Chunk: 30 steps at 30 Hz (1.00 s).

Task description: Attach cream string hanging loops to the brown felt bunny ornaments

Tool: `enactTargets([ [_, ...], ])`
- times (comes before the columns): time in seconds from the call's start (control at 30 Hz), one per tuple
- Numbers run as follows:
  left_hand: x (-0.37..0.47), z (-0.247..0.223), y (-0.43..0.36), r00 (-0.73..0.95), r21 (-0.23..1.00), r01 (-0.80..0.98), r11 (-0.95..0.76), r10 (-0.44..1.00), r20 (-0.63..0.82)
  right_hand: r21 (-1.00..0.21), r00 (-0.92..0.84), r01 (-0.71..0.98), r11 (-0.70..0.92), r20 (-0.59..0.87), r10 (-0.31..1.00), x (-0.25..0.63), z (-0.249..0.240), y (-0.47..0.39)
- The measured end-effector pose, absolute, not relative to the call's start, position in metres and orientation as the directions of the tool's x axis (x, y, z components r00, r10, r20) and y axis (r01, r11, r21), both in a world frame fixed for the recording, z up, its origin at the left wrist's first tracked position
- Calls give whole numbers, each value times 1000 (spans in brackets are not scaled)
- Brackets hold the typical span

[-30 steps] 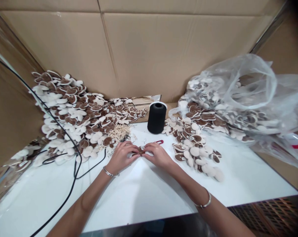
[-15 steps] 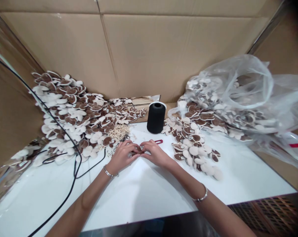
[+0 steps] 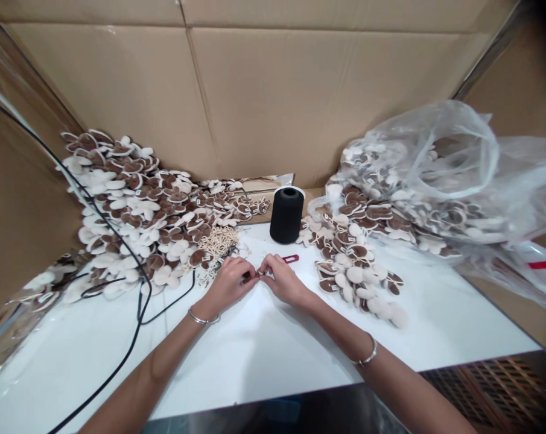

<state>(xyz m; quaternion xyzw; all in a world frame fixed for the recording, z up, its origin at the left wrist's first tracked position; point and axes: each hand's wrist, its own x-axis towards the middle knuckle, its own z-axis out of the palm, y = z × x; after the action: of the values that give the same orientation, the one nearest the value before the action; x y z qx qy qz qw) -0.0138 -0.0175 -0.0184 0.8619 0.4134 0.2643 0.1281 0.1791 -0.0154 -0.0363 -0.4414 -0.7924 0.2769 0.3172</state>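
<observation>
My left hand (image 3: 231, 281) is closed around a small brown piece (image 3: 247, 277), which is mostly hidden by the fingers. Against its fingertips, my right hand (image 3: 282, 281) pinches at the right end of the same piece. Both hands are just above the white table (image 3: 254, 361). A red tool (image 3: 291, 258) lies right behind my right hand. Behind the hands stands a black thread cone (image 3: 286, 216). Left of it lies a small heap of cream loops (image 3: 218, 242).
A large pile of brown and white plush pieces (image 3: 137, 205) covers the back left. More plush pieces (image 3: 355, 275) lie at the right, beside a clear plastic bag (image 3: 453, 163). A black cable (image 3: 134, 337) crosses the left side. Cardboard walls (image 3: 273, 96) stand around the table.
The fingers of both hands have closed in more tightly, and less of the brown piece shows between them. My right fingertips have shifted slightly.
</observation>
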Motion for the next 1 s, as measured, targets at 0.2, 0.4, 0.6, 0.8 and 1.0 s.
enactTargets([
  [0.2, -12, -17, -18, 496, 473, 631, -615, 788, 364, -727, -417, 504, 466, 268, 869, 179, -37, -15],
  [0.4, -13, -13, -22, 529, 444, 640, -627, 779, 337, -715, -444, 491, 498, 286, 849, 180, -34, -15],
  [0.6, -12, -17, -19, 502, 483, 628, -610, 792, 347, -641, -525, 501, 581, 309, 793, 184, -29, -16],
  [0.8, -13, -19, -18, 491, 517, 594, -617, 787, 375, -543, -593, 527, 653, 316, 741, 188, -26, -9],
  [1.0, -14, -24, -19, 488, 494, 602, -627, 779, 395, -412, -644, 560, 719, 330, 690, 188, -20, -6],
])
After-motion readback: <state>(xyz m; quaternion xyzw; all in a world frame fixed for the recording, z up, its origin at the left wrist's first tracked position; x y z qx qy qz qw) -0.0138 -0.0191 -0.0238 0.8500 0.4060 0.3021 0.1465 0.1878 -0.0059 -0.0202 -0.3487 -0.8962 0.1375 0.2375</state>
